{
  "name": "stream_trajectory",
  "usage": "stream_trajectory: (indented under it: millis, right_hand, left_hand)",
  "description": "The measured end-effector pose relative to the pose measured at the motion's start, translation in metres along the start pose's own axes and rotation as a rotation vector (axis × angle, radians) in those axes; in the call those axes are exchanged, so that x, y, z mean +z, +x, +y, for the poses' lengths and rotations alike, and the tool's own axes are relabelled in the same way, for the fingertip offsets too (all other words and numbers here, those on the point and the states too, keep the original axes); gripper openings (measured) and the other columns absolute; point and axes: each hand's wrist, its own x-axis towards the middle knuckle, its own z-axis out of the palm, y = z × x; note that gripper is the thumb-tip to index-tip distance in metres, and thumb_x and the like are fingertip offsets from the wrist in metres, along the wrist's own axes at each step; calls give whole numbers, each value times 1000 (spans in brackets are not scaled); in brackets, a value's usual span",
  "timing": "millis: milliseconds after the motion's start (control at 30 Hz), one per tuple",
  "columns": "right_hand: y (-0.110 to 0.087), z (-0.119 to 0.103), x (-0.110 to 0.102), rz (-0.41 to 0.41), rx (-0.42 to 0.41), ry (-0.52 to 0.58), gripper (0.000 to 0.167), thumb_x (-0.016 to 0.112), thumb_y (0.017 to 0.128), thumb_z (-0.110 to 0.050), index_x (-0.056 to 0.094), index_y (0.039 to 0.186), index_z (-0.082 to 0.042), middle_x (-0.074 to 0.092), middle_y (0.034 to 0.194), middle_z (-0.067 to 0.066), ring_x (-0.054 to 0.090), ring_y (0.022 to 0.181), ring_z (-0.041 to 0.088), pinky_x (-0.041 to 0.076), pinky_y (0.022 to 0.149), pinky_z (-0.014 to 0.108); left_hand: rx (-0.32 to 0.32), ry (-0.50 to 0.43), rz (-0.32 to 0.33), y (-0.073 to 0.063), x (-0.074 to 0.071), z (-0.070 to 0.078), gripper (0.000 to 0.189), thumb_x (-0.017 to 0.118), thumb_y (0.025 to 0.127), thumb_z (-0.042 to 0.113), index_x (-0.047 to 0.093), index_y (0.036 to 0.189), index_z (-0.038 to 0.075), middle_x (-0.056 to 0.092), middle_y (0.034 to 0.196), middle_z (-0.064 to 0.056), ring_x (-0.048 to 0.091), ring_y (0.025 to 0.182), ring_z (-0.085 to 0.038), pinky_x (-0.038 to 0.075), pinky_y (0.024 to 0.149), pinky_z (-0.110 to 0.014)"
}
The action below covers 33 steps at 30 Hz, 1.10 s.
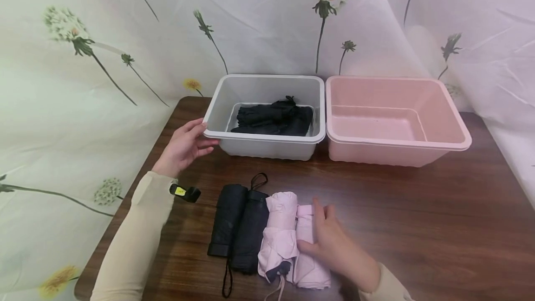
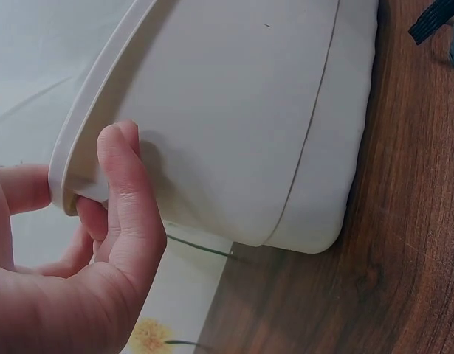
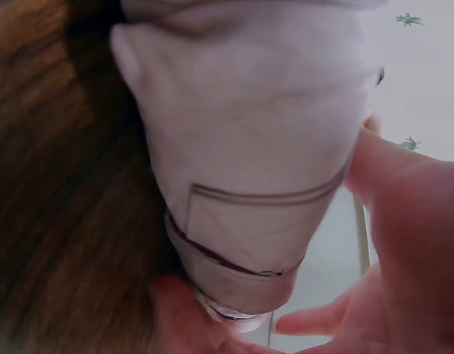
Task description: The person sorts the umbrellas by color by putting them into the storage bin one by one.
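My left hand (image 1: 185, 145) grips the left front corner of a light grey plastic bin (image 1: 267, 147). In the left wrist view its fingers (image 2: 131, 199) bend around the bin's rim. Dark folded umbrellas (image 1: 267, 114) lie inside that bin. Over the rightmost pale pink folded umbrella (image 1: 311, 268) on the table is my right hand (image 1: 340, 247), slightly blurred. Its thumb and fingers are spread about the umbrella, not visibly closed on it. Just left of it lies another pale pink umbrella (image 1: 281, 217), with a loose cord at its near end.
Two black folded umbrellas (image 1: 227, 219) with wrist loops lie side by side left of the pink ones. A pink bin (image 1: 388, 152) stands right beside the grey one. Behind the wooden table (image 1: 439, 217) hangs a white curtain (image 1: 267, 22) printed with dandelions.
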Motion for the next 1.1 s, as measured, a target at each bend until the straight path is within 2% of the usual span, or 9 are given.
stream_trajectory:
  millis: [100, 300, 433, 533, 633, 833, 1000, 1100]
  right_hand:
    - [1, -1, 0, -12, 14, -5, 105, 79, 74, -41, 20, 151, -1, 36, 135, 42, 55, 114, 51, 50, 91, 59]
    - [3, -1, -2, -39, 48, 9, 107, 80, 72, -39, 19, 151, -1, 33, 140, 42, 51, 118, 54, 47, 92, 62]
    - [6, 3, -5, -54, 67, 30, 109, 81, 70, -36, 18, 151, 0, 33, 139, 40, 55, 112, 50, 51, 88, 59]
    - [8, 8, -10, -71, 90, 22, 111, 80, 71, -36, 14, 152, 0, 31, 140, 41, 59, 105, 48, 55, 83, 55]
    - [10, 14, -17, -81, 109, -7, 112, 79, 73, -39, 11, 153, -1, 25, 144, 42, 59, 104, 51, 54, 82, 57]
    - [12, 23, -26, -23, 101, -77, 110, 79, 73, -39, 14, 152, 0, 34, 138, 42, 60, 97, 52, 52, 83, 61]
    - [9, 22, -26, -39, 134, -104, 111, 74, 78, -49, 10, 153, 1, 33, 139, 42, 59, 99, 53, 52, 83, 61]
    - [7, 19, -24, -66, 159, -109, 115, 72, 77, -56, 6, 153, 0, 34, 140, 41, 63, 90, 46, 55, 75, 55]
  left_hand:
    - [5, 11, 5, 0, 0, 0, 63, 59, 96, 32, 30, 150, 15, 48, 133, -11, 71, 84, -15, 59, 71, -27]
    - [12, 41, 15, -1, 2, 1, 63, 58, 97, 35, 31, 150, 16, 43, 141, -14, 71, 85, -14, 59, 73, -27]
    - [10, 65, 23, -1, 2, 1, 62, 57, 97, 36, 31, 150, 17, 41, 144, -14, 71, 86, -13, 58, 74, -26]
    - [6, 51, 16, -1, 2, 1, 64, 58, 97, 35, 29, 150, 16, 40, 144, -15, 71, 85, -13, 58, 74, -27]
    - [3, 40, 19, -1, 2, 1, 63, 58, 97, 34, 30, 150, 15, 41, 143, -15, 71, 84, -14, 59, 72, -27]
    - [1, 30, 18, 0, 1, 1, 64, 59, 96, 34, 30, 150, 15, 42, 142, -15, 71, 84, -15, 59, 71, -27]
    - [-1, 27, 19, 1, 0, 0, 63, 58, 96, 34, 31, 150, 15, 42, 142, -16, 71, 84, -15, 59, 72, -28]
    - [-1, 32, 25, 1, 0, 0, 61, 57, 97, 34, 31, 149, 16, 42, 141, -16, 71, 84, -15, 59, 71, -28]
